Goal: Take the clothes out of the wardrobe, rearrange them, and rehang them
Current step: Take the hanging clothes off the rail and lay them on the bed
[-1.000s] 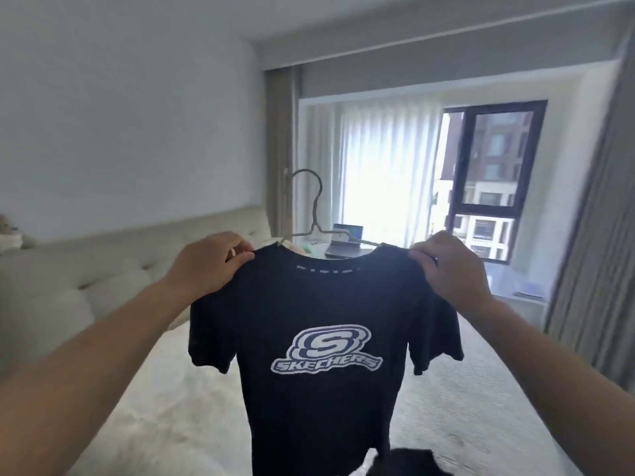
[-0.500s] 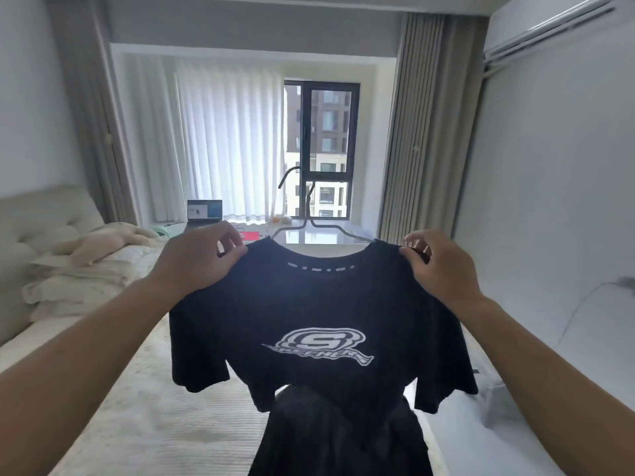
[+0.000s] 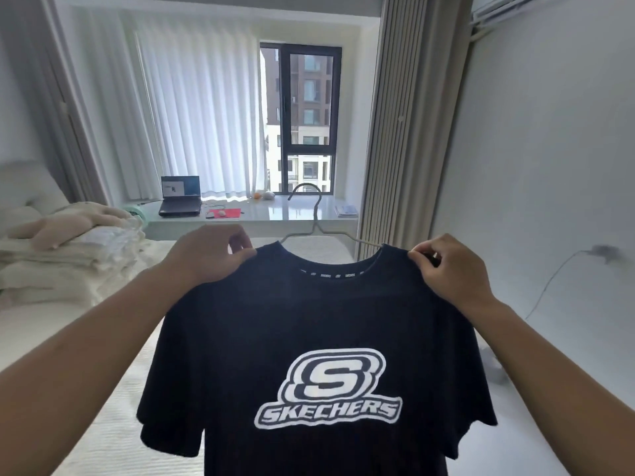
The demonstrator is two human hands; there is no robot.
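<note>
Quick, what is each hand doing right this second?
Left hand: closed, pinching the left shoulder of the black T-shirt.
Right hand: closed, pinching the T-shirt's right shoulder.
The shirt hangs on a wire hanger.

Daylight enters through the dark-framed window (image 3: pixel 307 120) at the room's far end, and the white sheer curtain (image 3: pixel 199 108) just left of it glows almost blown out. The glossy white ledge (image 3: pixel 292 211) below the window carries a pale reflection. Nearer the camera the room is dimmer and softly shadowed. Wall lines far from the window bow outward with wide-angle distortion; detail is slightly soft.
</note>
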